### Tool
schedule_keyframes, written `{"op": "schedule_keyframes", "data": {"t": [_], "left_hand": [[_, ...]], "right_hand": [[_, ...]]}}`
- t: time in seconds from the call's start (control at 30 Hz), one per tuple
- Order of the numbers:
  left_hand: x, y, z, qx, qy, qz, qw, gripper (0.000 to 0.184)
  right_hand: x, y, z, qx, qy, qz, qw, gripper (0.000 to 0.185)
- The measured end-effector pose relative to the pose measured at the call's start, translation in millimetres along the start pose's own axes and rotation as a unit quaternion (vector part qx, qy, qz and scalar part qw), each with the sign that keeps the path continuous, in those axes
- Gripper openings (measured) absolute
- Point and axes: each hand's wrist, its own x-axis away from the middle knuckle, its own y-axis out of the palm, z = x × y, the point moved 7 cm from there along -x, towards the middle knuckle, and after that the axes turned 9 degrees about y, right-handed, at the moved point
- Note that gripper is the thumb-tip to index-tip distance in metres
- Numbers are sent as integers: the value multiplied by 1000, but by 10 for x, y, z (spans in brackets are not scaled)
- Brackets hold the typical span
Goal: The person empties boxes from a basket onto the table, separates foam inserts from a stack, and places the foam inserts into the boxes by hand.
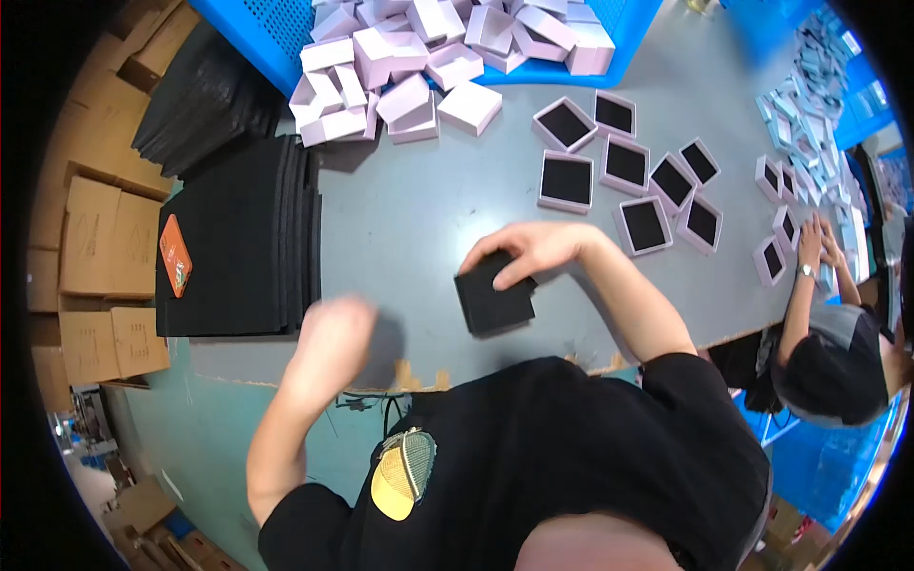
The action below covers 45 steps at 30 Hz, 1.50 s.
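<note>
My right hand (538, 249) grips a small stack of black foam pads (497, 303), thumb on top and fingers along the far edge, over the middle of the grey table. My left hand (340, 328) is smeared by motion near the front edge, beside a tall pile of black foam sheets (233, 238); its fingers cannot be made out. To the right of my right hand, several pale pink box halves (645, 226) lie with black foam inside them.
A blue crate (624, 62) at the back overflows with pale pink boxes (471, 107). An orange card (175, 255) lies on the foam sheets. Cardboard cartons (109, 238) line the left side. At the right, a co-worker's hands (817, 243) are among light boxes.
</note>
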Motion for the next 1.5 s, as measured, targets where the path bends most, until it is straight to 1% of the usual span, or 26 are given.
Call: {"op": "schedule_keyframes", "data": {"t": [0.03,0.1,0.17,0.23,0.3,0.33,0.37,0.4,0.43,0.47,0.5,0.53,0.57,0.67,0.7,0.83,0.87,1.03,1.1,1.17,1.23,1.3,1.33,1.37,1.43,1.5], "left_hand": [[297,314,-83,-6,-11,-97,995,9],[876,795,-152,25,-120,-323,939,16],[1020,724,-55,107,-147,-379,907,18],[594,300,-120,108,-103,-216,965,21],[60,-241,-303,137,-76,-38,987,19],[-197,-537,-518,278,-144,78,946,16],[-448,-723,-827,304,-128,208,921,16],[-710,-923,-1165,304,-103,302,898,18],[-906,-1019,-1677,214,-107,386,891,16],[-1114,-1119,-2094,104,-131,402,900,19],[-1302,-1055,-2568,111,-220,382,891,30],[-1473,-927,-2916,176,-318,324,873,51],[-1644,-706,-3435,144,-342,280,885,68],[-1890,-664,-3418,278,-333,289,854,80],[-1898,-608,-3246,336,-310,298,838,81],[-1801,-404,-2821,510,-261,255,779,83],[-1780,-449,-2626,521,-268,265,766,81],[-1821,-310,-2535,484,-259,266,792,72],[-1809,-223,-2524,494,-231,285,788,66],[-1760,-123,-2486,473,-230,264,808,56],[-1678,-220,-2151,488,-234,239,806,58],[-1627,-237,-2007,465,-236,168,836,61],[-1582,-327,-1890,460,-242,113,847,59],[-1578,-570,-1788,333,-232,24,914,50],[-1590,-1030,-1771,118,-197,10,973,45],[-1763,-1430,-1956,110,-182,205,955,46]], "right_hand": [[53,-32,-56,103,21,21,994,48],[123,-198,-16,172,11,92,981,41],[387,-308,-133,334,133,233,904,31],[570,-389,-221,415,177,316,835,26],[696,-412,-308,519,134,397,745,22],[722,-416,-354,517,147,417,733,22],[780,-452,-426,516,163,438,718,22],[752,-478,-545,506,122,444,729,23],[692,-495,-692,494,85,452,738,24],[596,-571,-910,494,72,454,738,37],[548,-720,-957,515,69,492,699,43],[474,-884,-930,533,64,528,658,50],[428,-1020,-865,549,63,560,617,56],[529,-1516,-273,579,212,494,613,69],[636,-1589,-40,541,233,463,662,63],[1326,-1585,173,581,240,426,650,54],[1524,-1614,215,571,229,424,665,55],[2346,-2006,538,593,228,438,636,51],[2602,-2242,654,594,233,478,604,41],[2652,-2367,567,631,211,511,544,29],[2337,-2334,58,504,123,582,626,22],[1845,-2277,-480,471,-49,588,656,27],[1636,-2334,-696,427,-84,587,683,30],[1450,-2481,-825,395,-113,599,687,37],[1106,-3077,-1001,387,-87,621,676,47],[903,-3705,-1068,325,-4,663,675,57]]}}
